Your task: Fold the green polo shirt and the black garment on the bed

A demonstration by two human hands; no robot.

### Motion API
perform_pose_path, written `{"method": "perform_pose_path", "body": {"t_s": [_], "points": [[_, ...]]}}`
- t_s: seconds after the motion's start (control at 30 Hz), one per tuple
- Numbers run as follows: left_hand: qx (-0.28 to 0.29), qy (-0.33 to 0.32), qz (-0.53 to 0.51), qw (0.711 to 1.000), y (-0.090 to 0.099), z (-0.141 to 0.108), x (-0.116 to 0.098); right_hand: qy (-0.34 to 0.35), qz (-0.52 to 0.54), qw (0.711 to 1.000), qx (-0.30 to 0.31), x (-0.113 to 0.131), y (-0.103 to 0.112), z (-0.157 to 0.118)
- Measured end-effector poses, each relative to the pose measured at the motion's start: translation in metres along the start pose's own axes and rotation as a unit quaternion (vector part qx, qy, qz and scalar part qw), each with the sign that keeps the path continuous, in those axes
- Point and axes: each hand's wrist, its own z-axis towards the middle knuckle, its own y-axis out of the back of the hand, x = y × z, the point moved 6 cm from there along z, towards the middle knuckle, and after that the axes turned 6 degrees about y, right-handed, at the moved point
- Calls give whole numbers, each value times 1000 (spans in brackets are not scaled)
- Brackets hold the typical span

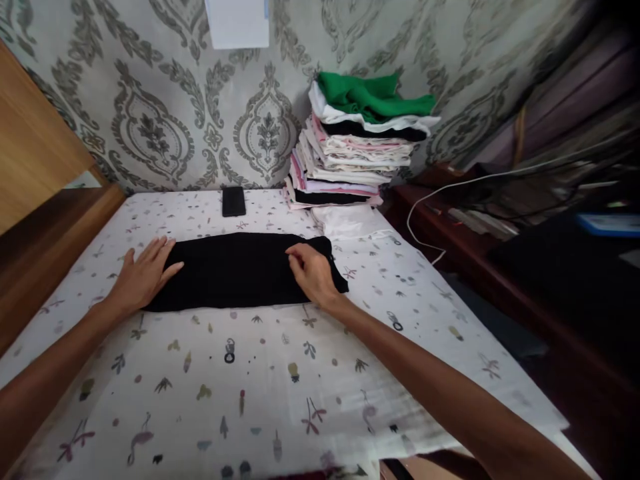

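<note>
A black cloth [230, 270], folded into a long strip, lies flat across the patterned white sheet [270, 347]. On its left end rests my left hand [145, 273], palm down with the fingers spread. Near the right end, my right hand [313, 270] is on top of the cloth with its fingers curled together; whether they pinch any fabric cannot be made out. The cloth's right edge beyond that hand is slightly uneven.
A tall stack of folded clothes [350, 160], topped by a green garment [375, 97], stands at the back right. A black phone [233, 201] lies near the wall. A white cable [450, 183] hangs on the right beside a dark red wooden ledge [470, 240].
</note>
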Motion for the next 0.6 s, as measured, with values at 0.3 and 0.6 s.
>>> {"method": "perform_pose_path", "body": {"t_s": [0.3, 0.6], "points": [[74, -168, -64, 981, -23, 25, -172, -26, -179, 983, 14, -61, 4, -9], [152, -149, -160, 964, -29, 32, -166, 3, -204, 979, 21, -80, 6, -12]]}}
